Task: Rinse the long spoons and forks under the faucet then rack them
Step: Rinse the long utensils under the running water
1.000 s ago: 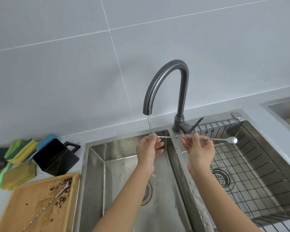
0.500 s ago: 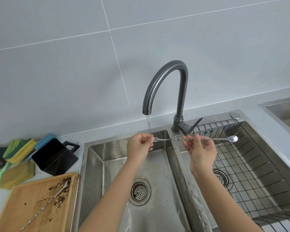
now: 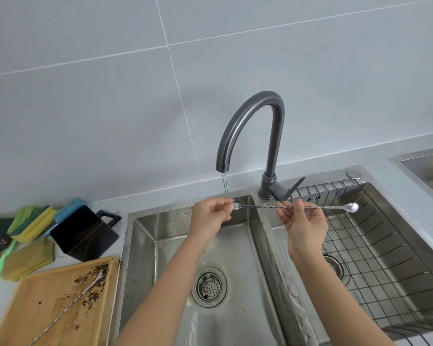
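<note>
Meanwhile, both hands held one long spoon [image 3: 268,206] level under the faucet [image 3: 250,126].

The left hand [image 3: 209,218] pinched the spoon's near end in curled fingers, right where a thin stream of water [image 3: 225,184] fell over the left sink [image 3: 165,236]. The right hand [image 3: 304,226] pinched the twisted stem between thumb and fingertips, its other fingers loosely spread, so the bowl end reached out above the wire rack [image 3: 385,250] in the right basin. A second long spoon [image 3: 68,305] lay slantwise on the stained wooden board [image 3: 40,313] on the worktop [image 3: 410,193], beside a black container [image 3: 84,233] and some sponges [image 3: 33,221].
</note>
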